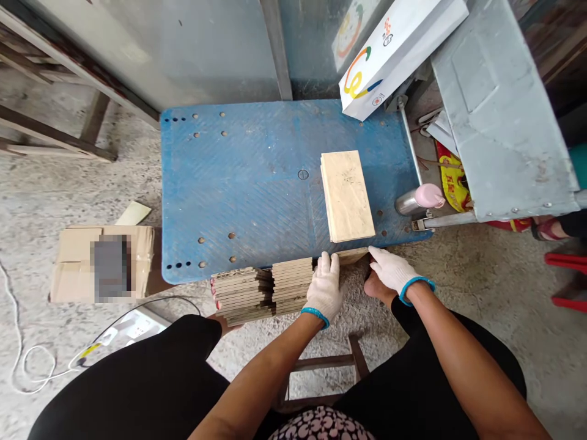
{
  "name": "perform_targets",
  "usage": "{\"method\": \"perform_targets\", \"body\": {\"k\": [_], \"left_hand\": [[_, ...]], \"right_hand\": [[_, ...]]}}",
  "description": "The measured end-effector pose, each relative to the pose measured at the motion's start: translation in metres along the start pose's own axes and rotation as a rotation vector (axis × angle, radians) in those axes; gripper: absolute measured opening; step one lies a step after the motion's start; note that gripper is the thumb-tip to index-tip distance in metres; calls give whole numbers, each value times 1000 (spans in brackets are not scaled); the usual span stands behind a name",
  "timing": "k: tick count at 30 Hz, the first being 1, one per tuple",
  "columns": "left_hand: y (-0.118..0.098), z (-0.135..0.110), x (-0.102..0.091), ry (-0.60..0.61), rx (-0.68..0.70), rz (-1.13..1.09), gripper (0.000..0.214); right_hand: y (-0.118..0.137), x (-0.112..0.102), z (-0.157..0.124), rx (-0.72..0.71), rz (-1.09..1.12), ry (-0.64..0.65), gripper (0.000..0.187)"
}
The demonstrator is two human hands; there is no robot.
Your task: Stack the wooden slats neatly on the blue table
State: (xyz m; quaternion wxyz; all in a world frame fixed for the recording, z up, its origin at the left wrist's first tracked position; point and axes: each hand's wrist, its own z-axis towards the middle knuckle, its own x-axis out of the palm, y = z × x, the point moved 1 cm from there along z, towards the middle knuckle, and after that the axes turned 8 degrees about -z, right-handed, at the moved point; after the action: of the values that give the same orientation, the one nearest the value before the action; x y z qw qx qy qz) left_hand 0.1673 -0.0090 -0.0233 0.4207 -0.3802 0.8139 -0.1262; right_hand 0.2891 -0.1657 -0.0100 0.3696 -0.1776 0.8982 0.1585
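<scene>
Both white-gloved hands, left point(323, 287) and right point(389, 269), fingers closed on thin pale wooden board point(351, 255) at blue table point(247, 183) edge. Risk: adjacent upright board stack point(266, 290) toppling if nudged.

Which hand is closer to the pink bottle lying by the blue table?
The right hand. It sits at the table's front edge, below and left of the pink bottle. The left hand is farther left, resting on the stacked wooden boards.
</scene>
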Motion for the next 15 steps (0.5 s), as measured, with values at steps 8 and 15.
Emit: {"method": "perform_targets", "body": {"k": [8,15], "left_hand": [[1,2,5,9,12,16,82],[0,3,10,-19,19,-59,82]], "right_hand": [[-4,16,5,-10,-21,-20,56],[-11,24,12,55,-29,-10,53]]}}
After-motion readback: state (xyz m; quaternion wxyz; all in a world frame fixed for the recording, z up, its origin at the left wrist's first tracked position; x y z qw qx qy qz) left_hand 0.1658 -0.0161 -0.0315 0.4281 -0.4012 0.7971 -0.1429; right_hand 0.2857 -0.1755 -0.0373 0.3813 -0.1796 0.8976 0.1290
